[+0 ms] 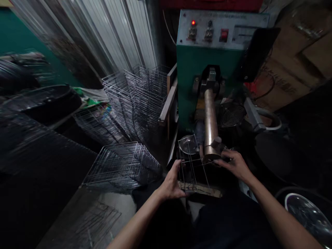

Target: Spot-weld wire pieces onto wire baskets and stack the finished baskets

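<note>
A small wire rack [192, 166] is held below the front of a green spot welding machine [188, 86]. My left hand [171, 183] grips the rack's left side, thumb up and fingers under it. At the tip of the machine's thick copper-coloured arm [211, 121], my right hand [234, 164] has its fingers pinched together. What lies between those fingers is too small and dark to make out. One wire of the rack reaches toward the electrode under the arm. Behind the rack sits a round metal dish [188, 144].
Stacked wire racks [124, 166] stand at the left, with a taller stack [137, 100] behind them. Loose wire pieces [98, 221] lie on the floor. A wooden strip [201, 189] is under the rack. Cardboard boxes [287, 69] and a clear-lidded round container [308, 214] are at the right.
</note>
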Action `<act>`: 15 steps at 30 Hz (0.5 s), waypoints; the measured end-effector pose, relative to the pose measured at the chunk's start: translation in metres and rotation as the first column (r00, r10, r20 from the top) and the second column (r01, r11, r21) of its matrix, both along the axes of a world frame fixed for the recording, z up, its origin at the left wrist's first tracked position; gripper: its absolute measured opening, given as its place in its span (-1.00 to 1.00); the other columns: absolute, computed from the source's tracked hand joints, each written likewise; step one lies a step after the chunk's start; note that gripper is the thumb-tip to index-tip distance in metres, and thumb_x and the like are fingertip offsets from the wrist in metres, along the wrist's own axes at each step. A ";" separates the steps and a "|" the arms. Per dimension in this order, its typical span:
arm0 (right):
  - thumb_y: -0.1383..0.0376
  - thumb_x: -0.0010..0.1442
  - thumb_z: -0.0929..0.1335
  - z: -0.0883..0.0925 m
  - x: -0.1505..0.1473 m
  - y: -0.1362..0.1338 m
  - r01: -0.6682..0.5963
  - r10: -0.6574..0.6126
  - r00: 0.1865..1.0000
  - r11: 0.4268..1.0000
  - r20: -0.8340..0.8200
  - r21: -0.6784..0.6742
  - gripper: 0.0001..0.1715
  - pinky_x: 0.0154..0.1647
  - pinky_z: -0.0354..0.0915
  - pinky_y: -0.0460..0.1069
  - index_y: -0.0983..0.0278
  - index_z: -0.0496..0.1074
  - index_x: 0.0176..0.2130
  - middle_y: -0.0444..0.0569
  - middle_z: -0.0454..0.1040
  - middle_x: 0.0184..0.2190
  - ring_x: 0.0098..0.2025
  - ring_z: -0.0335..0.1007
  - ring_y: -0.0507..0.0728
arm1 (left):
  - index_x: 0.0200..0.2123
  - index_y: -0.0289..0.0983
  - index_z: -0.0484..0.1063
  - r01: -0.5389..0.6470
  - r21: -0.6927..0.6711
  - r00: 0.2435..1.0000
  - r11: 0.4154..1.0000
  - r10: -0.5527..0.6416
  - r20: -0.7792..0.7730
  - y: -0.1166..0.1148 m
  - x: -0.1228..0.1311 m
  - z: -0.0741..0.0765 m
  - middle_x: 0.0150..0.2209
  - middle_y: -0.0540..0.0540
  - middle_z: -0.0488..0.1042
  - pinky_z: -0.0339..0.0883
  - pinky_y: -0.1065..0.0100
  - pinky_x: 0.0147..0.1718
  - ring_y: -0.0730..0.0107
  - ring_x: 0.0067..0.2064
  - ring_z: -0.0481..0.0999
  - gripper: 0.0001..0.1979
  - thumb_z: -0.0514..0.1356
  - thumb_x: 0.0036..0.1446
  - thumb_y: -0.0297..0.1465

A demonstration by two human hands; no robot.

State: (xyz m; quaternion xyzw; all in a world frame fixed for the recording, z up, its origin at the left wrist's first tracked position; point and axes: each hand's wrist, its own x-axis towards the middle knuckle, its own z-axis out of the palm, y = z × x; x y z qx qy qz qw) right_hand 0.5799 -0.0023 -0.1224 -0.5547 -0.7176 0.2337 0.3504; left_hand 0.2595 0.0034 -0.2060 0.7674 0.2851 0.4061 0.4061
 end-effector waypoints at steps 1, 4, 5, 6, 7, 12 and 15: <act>-0.21 0.28 0.43 0.000 0.000 0.000 0.000 0.000 1.000 1.000 0.002 0.004 -0.36 -0.35 0.14 0.01 0.25 0.44 -0.48 -0.12 0.37 -0.48 -0.41 0.29 0.10 | 0.39 -0.15 -0.06 -0.003 -0.002 1.000 1.000 0.003 -0.003 0.000 0.000 0.000 0.22 -0.26 0.26 0.38 -0.19 0.25 -0.14 0.23 0.42 0.23 0.57 -0.26 -0.26; -0.20 0.28 0.43 -0.001 0.001 0.001 0.003 -0.003 1.000 1.000 0.011 0.018 -0.37 -0.34 0.15 0.01 0.25 0.44 -0.48 -0.12 0.37 -0.48 -0.40 0.28 0.10 | 0.39 -0.15 -0.07 -0.015 -0.001 1.000 1.000 0.015 -0.008 0.001 0.001 0.000 0.21 -0.25 0.26 0.38 -0.18 0.25 -0.12 0.21 0.43 0.24 0.58 -0.28 -0.26; -0.20 0.28 0.43 -0.001 0.002 0.001 0.006 -0.007 1.000 1.000 0.013 0.023 -0.37 -0.34 0.15 0.01 0.25 0.44 -0.48 -0.12 0.37 -0.48 -0.41 0.29 0.10 | 0.38 -0.15 -0.07 -0.017 0.003 1.000 1.000 0.017 -0.010 0.001 0.001 0.000 0.20 -0.25 0.26 0.39 -0.18 0.24 -0.12 0.21 0.43 0.25 0.58 -0.29 -0.26; -0.21 0.28 0.43 -0.001 0.002 0.002 0.012 -0.012 1.000 1.000 0.014 0.028 -0.36 -0.35 0.16 0.01 0.25 0.44 -0.48 -0.12 0.38 -0.48 -0.41 0.29 0.10 | 0.38 -0.15 -0.07 -0.019 0.007 1.000 1.000 0.019 -0.013 0.002 0.002 0.000 0.20 -0.25 0.26 0.39 -0.18 0.23 -0.11 0.20 0.44 0.24 0.58 -0.29 -0.26; -0.22 0.27 0.42 -0.001 0.002 0.002 0.014 -0.014 1.000 0.999 0.014 0.029 -0.35 -0.35 0.16 0.01 0.25 0.44 -0.48 -0.12 0.38 -0.48 -0.41 0.29 0.10 | 0.38 -0.14 -0.07 -0.020 0.009 1.000 1.000 0.021 -0.018 0.002 0.002 -0.001 0.20 -0.25 0.26 0.40 -0.18 0.23 -0.11 0.19 0.45 0.24 0.58 -0.29 -0.26; -0.23 0.27 0.42 -0.001 0.003 0.003 0.012 -0.012 1.000 1.000 0.000 -0.004 -0.37 -0.31 0.26 0.05 0.24 0.52 -0.44 -0.05 0.48 -0.43 -0.37 0.38 0.16 | 0.39 -0.13 -0.10 -0.021 -0.008 0.999 1.000 0.020 -0.035 0.004 0.002 -0.006 0.24 -0.27 0.21 0.36 -0.23 0.26 -0.13 0.20 0.44 0.28 0.58 -0.33 -0.28; -0.21 0.26 0.44 -0.001 0.004 0.003 0.025 -0.025 1.000 1.000 -0.001 -0.012 -0.42 -0.23 0.33 0.07 0.23 0.58 -0.39 -0.01 0.53 -0.39 -0.31 0.44 0.21 | 0.39 -0.12 -0.10 -0.015 -0.006 0.999 1.000 0.014 -0.029 0.005 0.002 -0.008 0.26 -0.28 0.20 0.34 -0.24 0.28 -0.13 0.22 0.42 0.28 0.57 -0.32 -0.28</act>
